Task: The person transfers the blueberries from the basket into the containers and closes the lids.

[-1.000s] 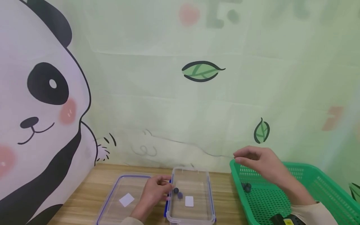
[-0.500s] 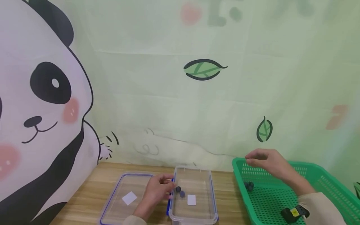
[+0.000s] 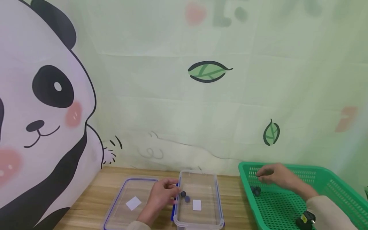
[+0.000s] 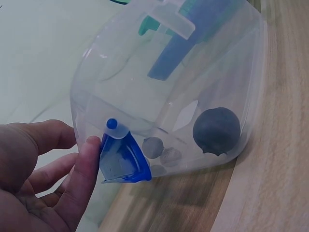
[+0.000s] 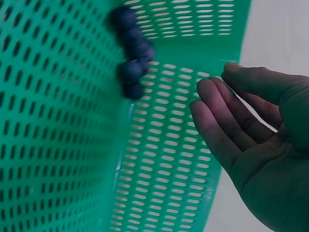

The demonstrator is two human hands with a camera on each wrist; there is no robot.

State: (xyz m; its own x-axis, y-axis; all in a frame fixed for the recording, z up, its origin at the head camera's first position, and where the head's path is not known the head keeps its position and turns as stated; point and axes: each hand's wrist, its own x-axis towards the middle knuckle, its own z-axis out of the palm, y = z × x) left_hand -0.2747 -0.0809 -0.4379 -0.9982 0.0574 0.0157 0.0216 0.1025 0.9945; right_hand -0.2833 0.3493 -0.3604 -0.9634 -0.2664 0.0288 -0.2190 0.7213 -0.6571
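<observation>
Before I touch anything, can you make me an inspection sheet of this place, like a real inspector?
Surface: table with a wood-grain top.
Job's things: clear plastic box with blueberries in it; blue-edged clear lid lying to its left; green plastic basket to its right, with more blueberries bunched against its side.
Clutter: nothing seen.
Left hand: at the box's side, a fingertip at the blue latch.
Right hand: at the basket, fingers apart from the blueberries, nothing visible in its grasp.
Cables: nothing seen.
Surroundings: pale green backdrop with a panda and leaves.
</observation>
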